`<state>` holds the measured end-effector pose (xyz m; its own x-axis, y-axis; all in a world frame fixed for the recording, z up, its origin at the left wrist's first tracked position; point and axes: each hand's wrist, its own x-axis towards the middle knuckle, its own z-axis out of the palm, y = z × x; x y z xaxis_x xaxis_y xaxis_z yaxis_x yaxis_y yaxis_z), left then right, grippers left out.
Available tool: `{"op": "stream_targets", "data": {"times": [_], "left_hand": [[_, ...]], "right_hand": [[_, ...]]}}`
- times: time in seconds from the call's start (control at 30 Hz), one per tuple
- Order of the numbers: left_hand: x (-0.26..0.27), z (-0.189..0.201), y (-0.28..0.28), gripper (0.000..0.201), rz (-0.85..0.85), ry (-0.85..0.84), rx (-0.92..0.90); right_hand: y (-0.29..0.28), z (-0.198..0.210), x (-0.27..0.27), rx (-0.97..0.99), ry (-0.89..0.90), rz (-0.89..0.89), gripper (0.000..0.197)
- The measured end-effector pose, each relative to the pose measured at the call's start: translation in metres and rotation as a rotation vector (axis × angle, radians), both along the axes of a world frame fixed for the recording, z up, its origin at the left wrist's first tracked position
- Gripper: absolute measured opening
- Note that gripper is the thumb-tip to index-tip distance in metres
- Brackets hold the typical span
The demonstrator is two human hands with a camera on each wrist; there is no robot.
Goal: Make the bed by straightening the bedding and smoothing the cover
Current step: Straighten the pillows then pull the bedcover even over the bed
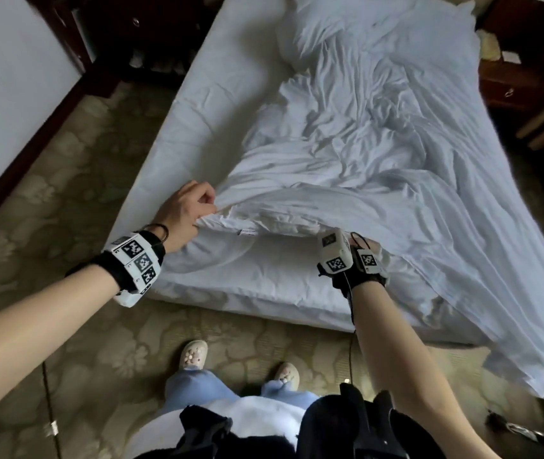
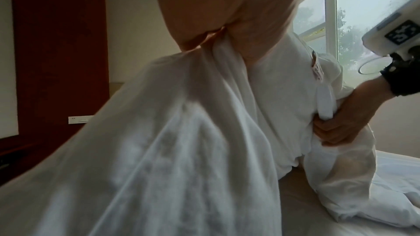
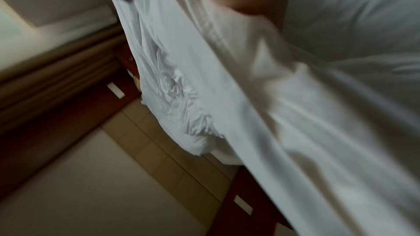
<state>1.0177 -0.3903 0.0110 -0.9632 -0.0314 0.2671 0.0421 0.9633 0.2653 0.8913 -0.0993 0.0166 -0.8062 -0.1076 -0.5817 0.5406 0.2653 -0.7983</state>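
Observation:
A crumpled white duvet cover (image 1: pixel 379 144) lies bunched toward the right side of the bed (image 1: pixel 224 94), and one corner trails off the foot onto the floor at the right. My left hand (image 1: pixel 191 207) grips the cover's near edge in a fist at the foot of the bed. In the left wrist view the cloth (image 2: pixel 181 141) hangs from that fist (image 2: pixel 218 31). My right hand (image 1: pixel 363 246) is mostly hidden behind its wrist camera in the head view. The left wrist view shows its fingers (image 2: pixel 329 132) curled round the same edge further right.
The bare white sheet (image 1: pixel 230 77) shows on the bed's left half. A pillow (image 1: pixel 297 31) lies at the head. Dark wooden nightstands (image 1: pixel 522 77) flank the bed. Patterned carpet (image 1: pixel 81 193) lies to the left. My feet (image 1: pixel 194 354) stand at the bed's foot.

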Motion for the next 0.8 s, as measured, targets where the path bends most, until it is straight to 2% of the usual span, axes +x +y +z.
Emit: {"op": "stream_targets", "data": {"times": [0.03,0.07,0.1,0.13,0.17,0.2,0.27,0.3,0.33,0.37,0.4,0.47,0.5,0.53,0.57,0.63,0.7,0.73,0.77,0.8], "left_hand": [[0.000,0.002,-0.009,0.034,-0.020,0.005,-0.008],[0.001,0.005,-0.020,0.033,-0.043,0.007,-0.018],[0.002,0.008,-0.032,0.033,-0.060,0.004,-0.028],[0.003,0.009,-0.043,0.033,-0.077,-0.006,-0.037],[0.005,0.011,-0.057,0.033,-0.093,-0.017,-0.046],[0.006,0.011,-0.070,0.033,-0.106,-0.025,-0.055],[0.009,0.006,-0.097,0.032,-0.126,-0.097,-0.027],[0.010,0.000,-0.108,0.029,-0.115,-0.158,-0.009],[0.012,-0.008,-0.116,0.026,-0.089,-0.232,0.003],[0.015,-0.016,-0.122,0.024,-0.054,-0.351,0.000],[0.017,-0.026,-0.126,0.027,-0.026,-0.483,-0.022],[0.022,-0.044,-0.130,0.049,-0.034,-0.714,-0.100],[0.024,-0.050,-0.128,0.055,-0.056,-0.805,-0.136],[0.026,-0.057,-0.126,0.051,-0.073,-0.843,-0.161],[0.026,-0.058,-0.125,0.041,-0.074,-0.838,-0.186],[0.022,-0.052,-0.130,0.027,-0.048,-0.758,-0.232],[0.016,-0.040,-0.139,0.028,0.016,-0.651,-0.250],[0.013,-0.034,-0.146,0.028,0.046,-0.590,-0.242],[0.013,-0.026,-0.153,0.025,0.079,-0.540,-0.228],[0.015,-0.018,-0.160,0.021,0.106,-0.491,-0.208]], "right_hand": [[-0.009,-0.007,-0.011,-0.295,-0.228,-0.263,0.072],[-0.015,-0.017,-0.012,-0.498,-0.262,-0.481,0.066],[-0.022,-0.028,-0.015,-0.574,-0.279,-0.546,0.056],[-0.027,-0.040,-0.016,-0.483,-0.158,-0.511,0.063],[-0.037,-0.057,-0.023,-0.322,-0.152,-0.565,0.082],[-0.047,-0.055,-0.018,-0.183,-0.118,-0.513,0.082],[-0.072,-0.031,0.004,-0.231,-0.159,-0.522,0.034],[-0.083,-0.017,0.014,-0.224,-0.198,-0.595,0.029],[-0.088,-0.011,0.021,-0.147,-0.212,-0.597,0.033],[-0.092,-0.008,0.033,-0.171,-0.220,-0.662,0.036],[-0.095,-0.005,0.043,-0.193,-0.210,-0.655,0.037],[-0.103,-0.004,0.064,-0.146,-0.202,-0.646,0.038],[-0.103,-0.010,0.071,-0.077,-0.209,-0.638,0.037],[-0.103,-0.013,0.078,-0.002,-0.195,-0.629,0.035],[-0.106,-0.020,0.083,-0.001,-0.172,-0.653,0.029],[-0.118,-0.023,0.095,-0.011,-0.270,-0.717,0.008],[-0.134,-0.024,0.104,0.166,-0.261,-0.743,0.033],[-0.143,-0.019,0.112,0.120,-0.241,-0.788,0.041],[-0.152,-0.020,0.119,0.033,-0.196,-0.797,0.043],[-0.162,-0.018,0.122,0.026,-0.124,-0.834,0.043]]}}
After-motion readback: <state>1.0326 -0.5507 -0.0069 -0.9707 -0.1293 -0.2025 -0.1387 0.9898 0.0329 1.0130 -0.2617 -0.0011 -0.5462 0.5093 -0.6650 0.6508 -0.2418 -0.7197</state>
